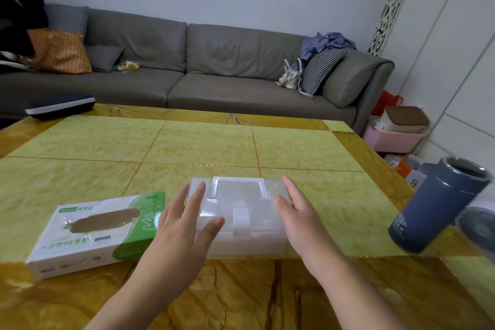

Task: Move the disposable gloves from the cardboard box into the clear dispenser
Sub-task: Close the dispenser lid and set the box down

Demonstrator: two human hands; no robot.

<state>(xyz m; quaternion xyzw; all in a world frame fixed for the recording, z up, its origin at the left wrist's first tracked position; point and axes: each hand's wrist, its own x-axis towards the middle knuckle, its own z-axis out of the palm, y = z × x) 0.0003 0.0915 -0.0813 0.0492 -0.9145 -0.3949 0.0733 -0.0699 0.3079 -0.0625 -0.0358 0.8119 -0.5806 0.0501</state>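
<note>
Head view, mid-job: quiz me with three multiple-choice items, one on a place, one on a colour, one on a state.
1. The cardboard box lies where, relative to the clear dispenser?
A. to its left
B. to its right
C. on top of it

2. The flask at the table's right edge is:
A. red
B. dark blue
C. white

3. The left hand and right hand are:
A. fists
B. open, fingers straight
C. gripping gloves

Answers: 1 A, the box sits beside the left hand; 2 B, its body is dark blue; 3 B, both flank the dispenser, fingers extended.
</note>
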